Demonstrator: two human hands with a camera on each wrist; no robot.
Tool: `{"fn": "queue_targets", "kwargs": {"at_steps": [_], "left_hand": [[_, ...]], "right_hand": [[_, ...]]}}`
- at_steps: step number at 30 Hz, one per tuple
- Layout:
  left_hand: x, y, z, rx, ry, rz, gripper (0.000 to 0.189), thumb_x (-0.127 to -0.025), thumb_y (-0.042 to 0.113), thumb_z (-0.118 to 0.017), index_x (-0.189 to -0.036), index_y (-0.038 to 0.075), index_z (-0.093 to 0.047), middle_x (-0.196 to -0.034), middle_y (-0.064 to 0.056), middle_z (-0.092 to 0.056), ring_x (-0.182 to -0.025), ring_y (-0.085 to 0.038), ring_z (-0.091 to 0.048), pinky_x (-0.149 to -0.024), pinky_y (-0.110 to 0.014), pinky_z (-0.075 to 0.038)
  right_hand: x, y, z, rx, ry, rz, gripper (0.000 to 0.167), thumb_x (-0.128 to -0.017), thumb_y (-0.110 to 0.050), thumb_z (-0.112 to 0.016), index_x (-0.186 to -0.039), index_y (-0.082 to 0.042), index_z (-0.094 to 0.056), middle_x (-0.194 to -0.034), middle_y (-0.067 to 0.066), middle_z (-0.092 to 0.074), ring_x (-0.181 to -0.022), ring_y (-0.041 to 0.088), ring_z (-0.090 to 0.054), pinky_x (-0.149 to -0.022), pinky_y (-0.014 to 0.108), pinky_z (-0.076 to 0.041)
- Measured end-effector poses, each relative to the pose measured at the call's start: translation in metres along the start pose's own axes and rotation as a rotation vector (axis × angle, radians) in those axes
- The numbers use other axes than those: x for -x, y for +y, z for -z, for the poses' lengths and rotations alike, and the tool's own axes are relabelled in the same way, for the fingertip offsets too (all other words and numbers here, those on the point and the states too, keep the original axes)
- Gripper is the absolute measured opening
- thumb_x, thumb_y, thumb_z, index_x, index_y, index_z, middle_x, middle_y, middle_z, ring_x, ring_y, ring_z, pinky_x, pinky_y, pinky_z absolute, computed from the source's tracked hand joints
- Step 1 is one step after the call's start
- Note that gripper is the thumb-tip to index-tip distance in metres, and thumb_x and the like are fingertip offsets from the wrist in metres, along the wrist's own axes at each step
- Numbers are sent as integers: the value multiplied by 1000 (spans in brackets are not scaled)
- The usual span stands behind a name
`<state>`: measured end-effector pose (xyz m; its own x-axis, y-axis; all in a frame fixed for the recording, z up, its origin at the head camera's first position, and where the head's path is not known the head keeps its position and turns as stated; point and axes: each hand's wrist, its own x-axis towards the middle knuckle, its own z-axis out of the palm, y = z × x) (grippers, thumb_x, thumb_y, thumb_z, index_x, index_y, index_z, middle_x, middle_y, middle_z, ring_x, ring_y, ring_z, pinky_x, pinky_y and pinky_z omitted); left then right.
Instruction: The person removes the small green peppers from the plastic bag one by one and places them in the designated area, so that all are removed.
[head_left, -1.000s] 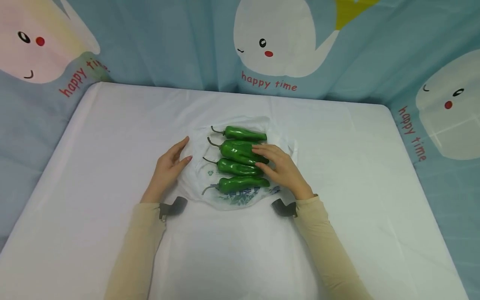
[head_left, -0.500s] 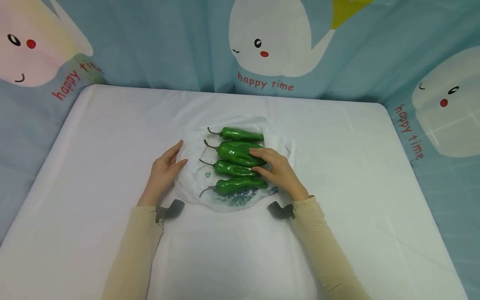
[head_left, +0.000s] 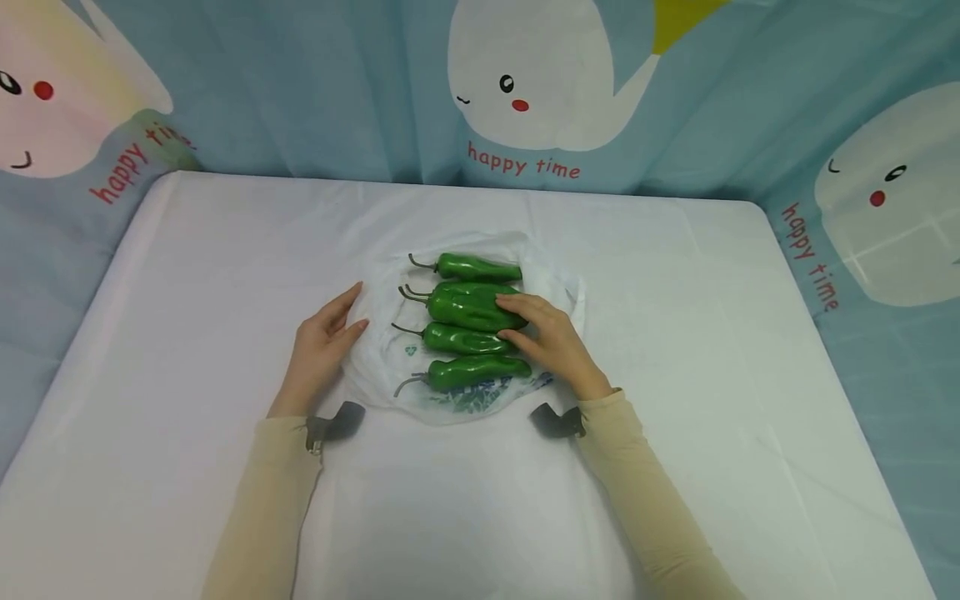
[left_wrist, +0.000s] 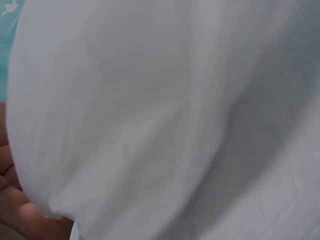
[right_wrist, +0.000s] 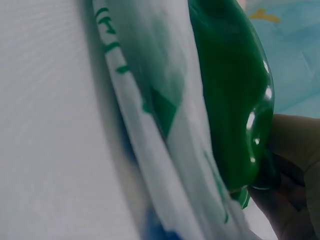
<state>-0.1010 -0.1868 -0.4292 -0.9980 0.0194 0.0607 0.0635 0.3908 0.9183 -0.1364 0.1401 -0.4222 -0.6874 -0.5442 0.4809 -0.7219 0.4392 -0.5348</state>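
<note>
Several long green peppers lie stacked side by side on a white plastic bag (head_left: 375,367), stems to the left. My right hand (head_left: 555,342) curls over the tapered right end of the second green pepper (head_left: 468,306) from the back, fingers on top and thumb nearer me. Two stems show at that row. In the right wrist view, fingers meet the tip of a glossy pepper (right_wrist: 232,100) beside the printed bag. My left hand (head_left: 318,350) rests at the bag's left edge, thumb and fingers spread. Plastic (left_wrist: 115,100) fills most of the left wrist view, partly hiding the fingers.
A white cloth covers the table (head_left: 675,317). Behind it and at both sides hangs a blue curtain (head_left: 360,92) with whale prints. Dark wrist cameras (head_left: 557,420) sit below both hands.
The whole head view has shifted slightly left. A second stem now shows beside that of the pepper under my right hand. Both hands keep nearly the same pose.
</note>
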Motion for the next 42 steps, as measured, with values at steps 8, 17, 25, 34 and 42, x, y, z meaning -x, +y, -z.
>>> {"fn": "queue_targets", "kwargs": {"at_steps": [8, 17, 25, 34, 42], "left_hand": [[0, 0, 0, -6, -4, 23, 52, -92, 4, -61, -141, 5, -43, -143, -16, -40, -127, -31, -43, -98, -14, -40], [0, 2, -1, 32, -3, 12, 53, -91, 4, -61, -141, 6, -43, -144, -16, -40, -129, -30, -41, -96, -10, -39], [-1, 0, -2, 26, -4, 13, 53, -91, 4, -61, -141, 6, -44, -144, -15, -40, -129, -29, -41, -95, -8, -38], [1, 1, -1, 24, 0, -4, 52, -91, 3, -62, -140, 6, -45, -143, -15, -41, -127, -30, -43, -95, -10, -39], [0, 0, -1, 50, 2, -24, 52, -90, 0, -61, -139, 2, -45, -141, -17, -42, -127, -32, -42, -96, -10, -39]], "right_hand": [[1, 0, 0, 3, -39, -60, 44, -80, -8, -75, -120, 2, -62, -123, 15, -60, -116, 27, -55, -101, 32, -44], [0, 0, 1, 13, -29, -72, 44, -78, -9, -75, -119, 3, -62, -121, 15, -62, -115, 27, -55, -100, 33, -45], [0, 0, 1, 0, 7, -59, 43, -77, -8, -76, -117, 4, -64, -118, 16, -63, -112, 28, -58, -97, 33, -48], [0, 2, 0, -24, 97, -28, 43, -74, -3, -78, -114, 4, -65, -114, 16, -65, -106, 29, -61, -92, 33, -51], [-1, 5, 4, -63, 158, -53, 44, -73, 0, -78, -115, 4, -65, -114, 17, -65, -107, 29, -61, -93, 31, -50]]}}
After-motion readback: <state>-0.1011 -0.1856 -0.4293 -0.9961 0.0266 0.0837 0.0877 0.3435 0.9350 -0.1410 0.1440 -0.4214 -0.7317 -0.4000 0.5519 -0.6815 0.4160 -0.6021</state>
